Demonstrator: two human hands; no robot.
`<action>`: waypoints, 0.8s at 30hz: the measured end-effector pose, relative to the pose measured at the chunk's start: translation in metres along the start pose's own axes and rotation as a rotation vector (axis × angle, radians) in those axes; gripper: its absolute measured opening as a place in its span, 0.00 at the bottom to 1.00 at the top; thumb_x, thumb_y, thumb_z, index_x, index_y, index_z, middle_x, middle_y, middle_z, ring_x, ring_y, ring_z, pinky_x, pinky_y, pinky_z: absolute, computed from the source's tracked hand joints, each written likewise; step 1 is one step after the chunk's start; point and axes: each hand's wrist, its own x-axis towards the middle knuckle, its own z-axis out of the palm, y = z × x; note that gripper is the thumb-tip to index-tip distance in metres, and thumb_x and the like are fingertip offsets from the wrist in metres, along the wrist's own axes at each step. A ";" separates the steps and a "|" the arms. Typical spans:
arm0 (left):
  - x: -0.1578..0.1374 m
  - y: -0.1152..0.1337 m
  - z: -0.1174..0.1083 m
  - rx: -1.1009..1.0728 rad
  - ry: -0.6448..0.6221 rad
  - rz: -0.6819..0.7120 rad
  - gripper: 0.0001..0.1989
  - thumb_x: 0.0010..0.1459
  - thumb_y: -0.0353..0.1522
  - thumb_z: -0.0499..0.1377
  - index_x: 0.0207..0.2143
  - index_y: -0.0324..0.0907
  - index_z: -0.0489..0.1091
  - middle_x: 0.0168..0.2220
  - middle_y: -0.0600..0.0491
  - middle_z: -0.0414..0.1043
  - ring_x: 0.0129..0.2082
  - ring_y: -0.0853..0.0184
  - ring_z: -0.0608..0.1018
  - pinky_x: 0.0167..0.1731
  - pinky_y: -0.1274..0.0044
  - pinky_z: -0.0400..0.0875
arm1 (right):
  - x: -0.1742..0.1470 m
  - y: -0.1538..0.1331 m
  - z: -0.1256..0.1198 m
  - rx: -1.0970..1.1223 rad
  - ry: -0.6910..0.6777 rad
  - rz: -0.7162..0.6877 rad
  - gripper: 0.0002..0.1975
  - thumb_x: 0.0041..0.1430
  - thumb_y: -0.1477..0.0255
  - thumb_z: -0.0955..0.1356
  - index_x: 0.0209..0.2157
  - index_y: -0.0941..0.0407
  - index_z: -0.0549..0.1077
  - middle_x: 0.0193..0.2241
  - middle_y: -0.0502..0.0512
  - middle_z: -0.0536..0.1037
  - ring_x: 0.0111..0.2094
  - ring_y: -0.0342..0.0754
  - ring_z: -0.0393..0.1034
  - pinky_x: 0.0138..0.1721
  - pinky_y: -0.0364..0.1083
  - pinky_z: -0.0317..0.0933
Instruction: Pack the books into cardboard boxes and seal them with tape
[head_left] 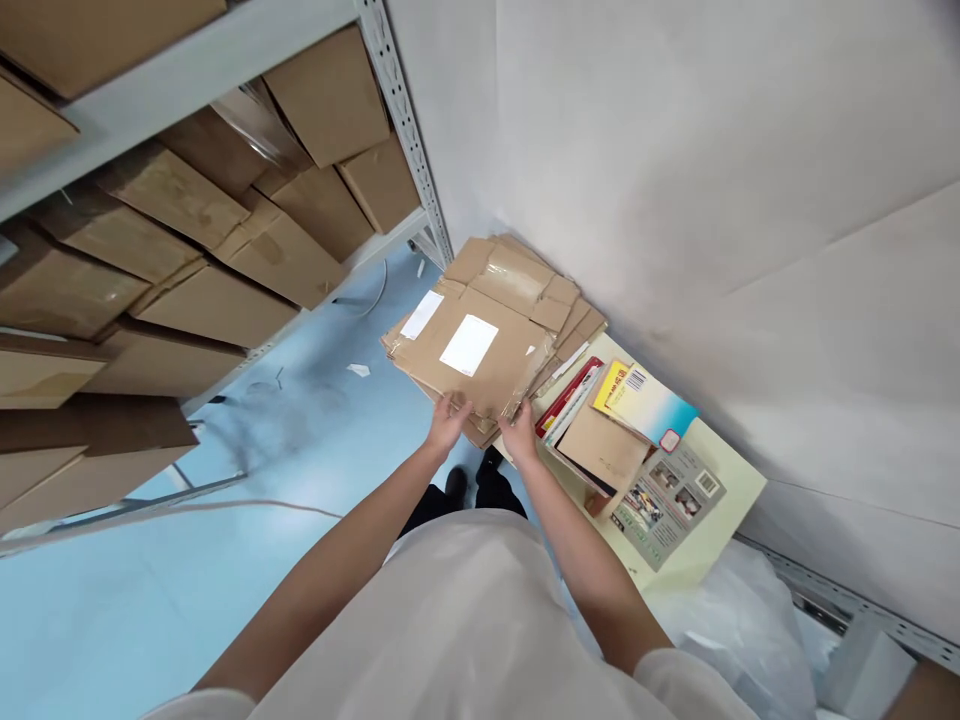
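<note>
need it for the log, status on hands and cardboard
Left hand, right hand: at cardboard stack's near edge. White labels on top. Books beside right hand.

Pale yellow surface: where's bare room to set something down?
Bare margin on the pale yellow surface, between the grey printed panel and its right-hand corner. Thin strip between flattened cardboard and books. Crowded: cardboard end, left hand and right hand at its edge; middle, under books.

Brn cardbd (517, 345), wht labels (469, 345), lt-blue floor (225, 590), wall (675, 150) prob. off-wht
</note>
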 end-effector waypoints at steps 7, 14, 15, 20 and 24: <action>-0.005 0.013 0.003 -0.170 0.012 -0.149 0.28 0.52 0.38 0.63 0.54 0.47 0.60 0.61 0.44 0.62 0.60 0.58 0.67 0.48 0.70 0.70 | 0.006 -0.009 0.011 0.241 0.029 0.172 0.24 0.47 0.68 0.69 0.48 0.56 0.66 0.42 0.59 0.77 0.41 0.48 0.73 0.43 0.47 0.66; -0.001 0.046 -0.028 -0.402 0.010 -0.166 0.17 0.58 0.48 0.52 0.38 0.45 0.66 0.44 0.48 0.71 0.46 0.64 0.75 0.39 0.73 0.74 | -0.007 -0.074 0.018 0.565 -0.179 0.086 0.12 0.48 0.63 0.69 0.34 0.53 0.68 0.33 0.50 0.77 0.32 0.44 0.71 0.31 0.42 0.65; 0.001 0.054 -0.034 -0.431 -0.009 -0.150 0.18 0.58 0.50 0.52 0.37 0.45 0.66 0.43 0.49 0.71 0.44 0.64 0.76 0.39 0.72 0.74 | -0.012 -0.086 0.018 0.613 -0.223 0.076 0.13 0.47 0.63 0.70 0.34 0.53 0.68 0.33 0.49 0.77 0.31 0.43 0.70 0.29 0.41 0.65; 0.007 0.089 -0.061 -0.502 -0.002 -0.018 0.08 0.56 0.39 0.56 0.37 0.46 0.67 0.40 0.50 0.74 0.42 0.63 0.78 0.41 0.70 0.75 | -0.047 -0.132 0.022 0.698 -0.350 -0.013 0.15 0.47 0.63 0.73 0.35 0.52 0.68 0.32 0.48 0.76 0.31 0.42 0.70 0.30 0.42 0.66; -0.002 0.106 -0.089 -0.555 -0.005 0.131 0.11 0.51 0.29 0.56 0.39 0.44 0.66 0.41 0.50 0.75 0.42 0.63 0.79 0.41 0.69 0.76 | -0.084 -0.135 0.031 0.607 -0.326 -0.085 0.16 0.45 0.61 0.74 0.33 0.53 0.69 0.27 0.45 0.73 0.27 0.41 0.68 0.29 0.43 0.66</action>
